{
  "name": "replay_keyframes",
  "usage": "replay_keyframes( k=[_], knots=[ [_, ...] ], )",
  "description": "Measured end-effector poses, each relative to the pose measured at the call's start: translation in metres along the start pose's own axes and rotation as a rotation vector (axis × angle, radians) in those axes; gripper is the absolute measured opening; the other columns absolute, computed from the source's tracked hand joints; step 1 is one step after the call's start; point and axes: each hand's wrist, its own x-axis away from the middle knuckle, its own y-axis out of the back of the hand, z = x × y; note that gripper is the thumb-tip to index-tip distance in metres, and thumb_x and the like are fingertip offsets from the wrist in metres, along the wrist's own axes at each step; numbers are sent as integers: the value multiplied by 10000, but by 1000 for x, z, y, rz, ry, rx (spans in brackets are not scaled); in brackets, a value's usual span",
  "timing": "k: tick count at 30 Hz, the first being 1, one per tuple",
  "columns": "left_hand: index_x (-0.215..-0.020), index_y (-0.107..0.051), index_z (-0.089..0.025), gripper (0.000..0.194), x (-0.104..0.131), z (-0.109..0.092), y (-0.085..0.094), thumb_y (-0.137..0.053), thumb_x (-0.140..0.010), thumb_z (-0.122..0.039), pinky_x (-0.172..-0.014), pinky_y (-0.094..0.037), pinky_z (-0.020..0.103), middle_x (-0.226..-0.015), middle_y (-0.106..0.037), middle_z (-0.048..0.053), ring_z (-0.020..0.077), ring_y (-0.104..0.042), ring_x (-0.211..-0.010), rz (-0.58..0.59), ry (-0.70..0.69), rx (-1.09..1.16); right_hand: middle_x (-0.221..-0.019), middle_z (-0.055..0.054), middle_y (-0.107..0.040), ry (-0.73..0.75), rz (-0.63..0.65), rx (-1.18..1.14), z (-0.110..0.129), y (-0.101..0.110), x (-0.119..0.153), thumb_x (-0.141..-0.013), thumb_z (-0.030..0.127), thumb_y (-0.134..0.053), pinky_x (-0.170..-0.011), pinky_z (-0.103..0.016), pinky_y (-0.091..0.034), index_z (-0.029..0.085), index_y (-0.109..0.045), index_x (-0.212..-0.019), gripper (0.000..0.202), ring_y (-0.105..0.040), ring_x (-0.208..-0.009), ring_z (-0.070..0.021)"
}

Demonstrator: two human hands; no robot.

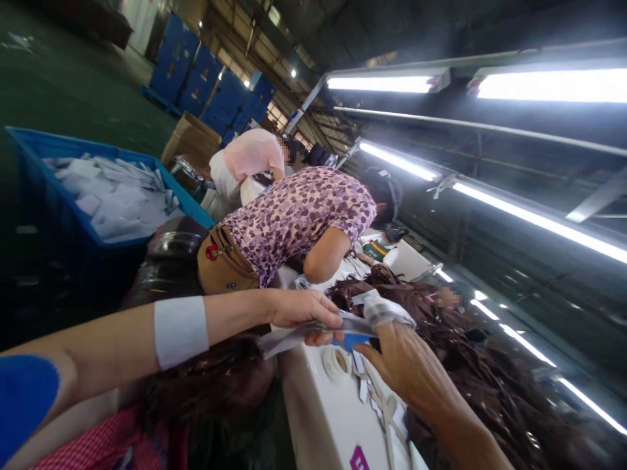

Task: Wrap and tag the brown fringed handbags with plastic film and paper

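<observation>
My left hand (306, 315) pinches a greyish, translucent strip (289, 337) between thumb and fingers; its loose end hangs to the left. Across to the right, the strip reaches my right hand (399, 343), whose fingers are wrapped in white cloth (385, 309) and closed around that end. The fingertips of the right hand are partly hidden. Something blue (353, 341) shows just below the strip. An open white jar (337, 363) stands on the white table (313, 398) beneath my hands. Beside it lie several pale flat strips (389, 414).
Dark brown straps (441, 339) are heaped along the right of the table. A co-worker in a patterned shirt (304, 215) bends over the table ahead, another in pink (252, 156) beyond. At left stands a blue bin (98, 243) of white pieces. Lamps (519, 212) hang overhead.
</observation>
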Motion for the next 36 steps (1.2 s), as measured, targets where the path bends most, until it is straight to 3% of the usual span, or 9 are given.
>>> replay_keyframes(
  k=[4,6,9,12,15,19,25,31,36],
  knots=[
    [-689,-703,-150,306,-3,8,15,-823,-670,-431,-482,-402,269,-509,-599,25,170,-550,-482,144,164,-25,-598,-40,-602,105,157,140,4,-19,20,-871,382,-595,-560,-326,-331,249,-575,-689,226,-537,-538,-216],
    [-655,-708,-158,322,-6,16,17,-856,-651,-444,-502,-429,285,-530,-618,34,184,-569,-511,210,195,-30,-608,-51,-624,-13,352,130,11,-16,25,-899,455,-511,-542,-319,-302,243,-566,-689,304,-545,-529,-213],
    [-655,-720,-159,395,-10,30,14,-897,-592,-507,-518,-450,309,-601,-645,44,192,-566,-545,275,188,-7,-585,-42,-613,-305,716,-156,24,-2,24,-939,599,-323,-539,-295,-354,226,-540,-663,512,-552,-516,-180],
    [-769,-730,-186,403,-10,44,4,-933,-526,-435,-533,-419,265,-683,-640,8,160,-539,-592,191,113,0,-511,-11,-560,-554,938,-513,34,9,17,-873,759,-291,-472,-246,-358,198,-578,-658,665,-467,-417,-116],
    [-809,-677,-220,305,-6,57,-7,-873,-576,-243,-564,-384,219,-702,-598,-46,128,-503,-626,17,-46,-113,-444,5,-522,-683,983,-673,33,11,13,-815,809,-388,-423,-213,-332,166,-639,-635,714,-411,-361,-84],
    [-718,-633,-187,95,-1,72,-13,-709,-724,-131,-616,-371,207,-682,-535,-46,124,-488,-669,-132,-197,-337,-342,48,-423,-752,889,-958,18,0,21,-856,756,-462,-418,-207,-394,139,-667,-604,697,-345,-310,-68],
    [-833,-678,-167,170,2,82,-19,-539,-823,-70,-737,-415,225,-777,-657,-15,146,-584,-786,-378,-171,-290,-314,89,-310,-1000,573,-1339,8,-21,36,-762,756,-629,-417,-173,-431,123,-700,-592,659,-340,-291,-46],
    [-900,-581,-166,124,-1,84,-25,-595,-890,-289,-636,-441,231,-759,-626,-3,114,-587,-635,-335,-162,-50,-333,127,-223,-996,211,-1707,29,-30,32,-645,614,-853,-421,-130,-439,168,-687,-603,477,-323,-305,-25],
    [-1021,-488,-206,360,-6,84,-27,-655,-826,-459,-420,-341,189,-605,-566,-77,85,-451,-406,-340,-187,137,-356,127,-428,-943,-69,-1973,36,-40,38,-630,407,-935,-463,-114,-507,164,-707,-679,338,-382,-307,-5]
  ],
)
